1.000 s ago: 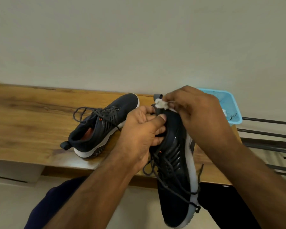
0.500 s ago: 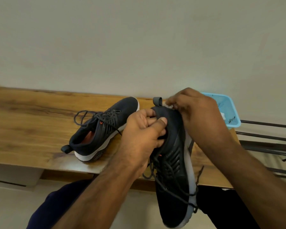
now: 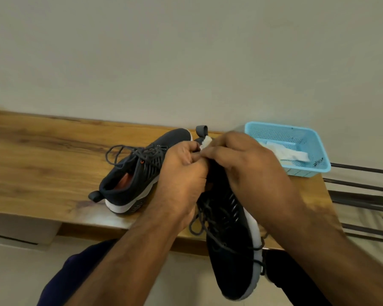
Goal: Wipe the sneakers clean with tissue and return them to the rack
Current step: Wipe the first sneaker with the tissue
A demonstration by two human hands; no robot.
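I hold a dark sneaker [image 3: 230,244] with a white sole in the air, its toe toward me and its heel loop up at the far end. My left hand [image 3: 184,173] grips its collar and tongue from the left. My right hand [image 3: 241,166] presses a small white tissue [image 3: 206,141] against the heel area, fingers curled over it. The second dark sneaker [image 3: 137,173], with an orange insole and loose laces, lies on the wooden bench [image 3: 42,160] to the left of my hands.
A light blue plastic basket [image 3: 296,138] holding white tissue [image 3: 290,154] sits at the bench's right end. Dark metal rack bars [image 3: 360,195] run off to the right, lower than the bench. A pale wall stands behind.
My right hand with the tissue slid left across the heel toward my left hand, so more of the blue basket shows. The left hand keeps its grip.
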